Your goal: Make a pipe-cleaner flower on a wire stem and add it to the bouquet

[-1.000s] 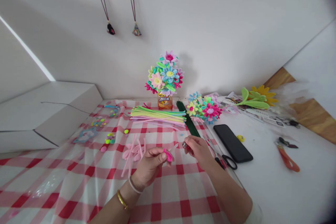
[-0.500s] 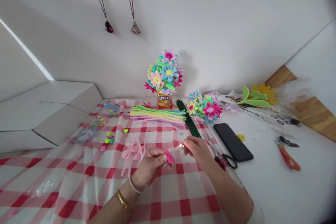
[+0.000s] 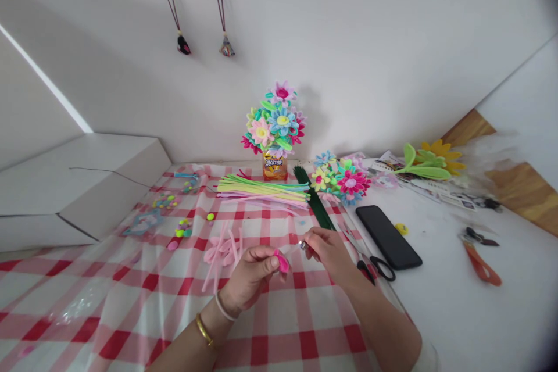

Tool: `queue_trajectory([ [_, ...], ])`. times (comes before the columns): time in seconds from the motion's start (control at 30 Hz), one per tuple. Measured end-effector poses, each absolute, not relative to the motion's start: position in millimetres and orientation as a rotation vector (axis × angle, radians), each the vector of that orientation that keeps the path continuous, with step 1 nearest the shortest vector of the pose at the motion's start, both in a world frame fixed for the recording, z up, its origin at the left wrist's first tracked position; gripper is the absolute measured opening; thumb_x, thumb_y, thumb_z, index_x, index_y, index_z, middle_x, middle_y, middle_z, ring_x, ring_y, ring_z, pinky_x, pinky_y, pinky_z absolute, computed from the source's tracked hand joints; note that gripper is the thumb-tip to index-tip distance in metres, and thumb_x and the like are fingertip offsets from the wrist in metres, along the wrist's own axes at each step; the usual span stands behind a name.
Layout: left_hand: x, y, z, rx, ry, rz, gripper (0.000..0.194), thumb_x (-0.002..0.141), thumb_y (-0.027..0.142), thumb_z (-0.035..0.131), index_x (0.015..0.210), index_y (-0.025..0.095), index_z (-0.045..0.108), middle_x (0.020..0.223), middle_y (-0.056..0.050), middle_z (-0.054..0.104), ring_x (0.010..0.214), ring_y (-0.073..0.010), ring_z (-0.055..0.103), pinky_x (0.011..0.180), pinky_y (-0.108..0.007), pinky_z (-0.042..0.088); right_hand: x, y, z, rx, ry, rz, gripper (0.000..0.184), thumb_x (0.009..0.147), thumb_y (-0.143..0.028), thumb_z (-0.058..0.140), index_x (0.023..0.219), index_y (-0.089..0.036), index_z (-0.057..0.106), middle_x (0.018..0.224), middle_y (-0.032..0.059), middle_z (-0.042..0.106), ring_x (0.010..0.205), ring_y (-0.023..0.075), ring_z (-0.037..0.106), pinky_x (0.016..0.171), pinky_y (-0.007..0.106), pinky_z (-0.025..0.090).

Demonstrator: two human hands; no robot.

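My left hand (image 3: 255, 273) is closed, with a small bright pink piece (image 3: 283, 263) pinched between thumb and fingers. The piece looks soft; its exact kind is unclear. To its right, my right hand (image 3: 325, 250) grips what looks like a lighter (image 3: 302, 244). Only its shiny metal top shows, pointing toward the pink piece with a small gap between; the fingers hide its body. Pale pink pipe-cleaner petals (image 3: 221, 251) and loose strips lie just left of my left hand. Scissors (image 3: 366, 258) with black handles rest beside my right forearm.
A bundle of coloured pipe cleaners (image 3: 261, 190) and dark green stems (image 3: 319, 203) lie behind my hands. Fuzzy flowers (image 3: 281, 119) stand in an orange container (image 3: 275, 167); more flowers (image 3: 346, 180) lie right. A phone (image 3: 387, 237) and a white box (image 3: 108, 180) flank the checked cloth (image 3: 261, 334).
The bright glow at the lighter's top has gone, and the metal now shows plainly. Both hands keep nearly the same position; the whole view has shifted slightly.
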State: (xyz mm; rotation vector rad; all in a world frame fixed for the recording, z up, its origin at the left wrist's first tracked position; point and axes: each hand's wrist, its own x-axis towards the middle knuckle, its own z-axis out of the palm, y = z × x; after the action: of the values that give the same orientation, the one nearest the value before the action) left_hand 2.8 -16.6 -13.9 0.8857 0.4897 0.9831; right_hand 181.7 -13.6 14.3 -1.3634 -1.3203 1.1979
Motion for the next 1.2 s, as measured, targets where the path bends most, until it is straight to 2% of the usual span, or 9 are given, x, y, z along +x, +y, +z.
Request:
queue_trajectory([
  [0.5, 3.9, -16.4, -12.9, 0.859, 0.519, 0.992, 0.012, 0.067, 0.024, 0.07, 0.068, 0.012, 0.068, 0.061, -0.006, 0.064, 0.057, -0.0137, 0.056, 0.053, -0.025, 0.043, 180.9, -13.9, 15.3, -1.359, -1.319, 1.198, 0.025, 0.075, -0.029, 0.048, 0.053, -0.017, 0.054, 0.046, -0.0018, 0.05, 0.046, 0.0092, 0.041, 0.046, 0.023, 0.029],
  [1.2, 2.6, -16.9, -13.4, 0.868, 0.515, 0.985, 0.011, 0.069, 0.024, 0.068, 0.068, 0.013, 0.069, 0.061, -0.006, 0.064, 0.058, -0.0137, 0.055, 0.054, -0.026, 0.043, 179.9, -14.6, 15.8, -1.388, -1.323, 1.209, 0.024, 0.073, -0.028, 0.047, 0.053, -0.017, 0.054, 0.045, -0.002, 0.05, 0.046, 0.0094, 0.041, 0.047, 0.023, 0.03],
])
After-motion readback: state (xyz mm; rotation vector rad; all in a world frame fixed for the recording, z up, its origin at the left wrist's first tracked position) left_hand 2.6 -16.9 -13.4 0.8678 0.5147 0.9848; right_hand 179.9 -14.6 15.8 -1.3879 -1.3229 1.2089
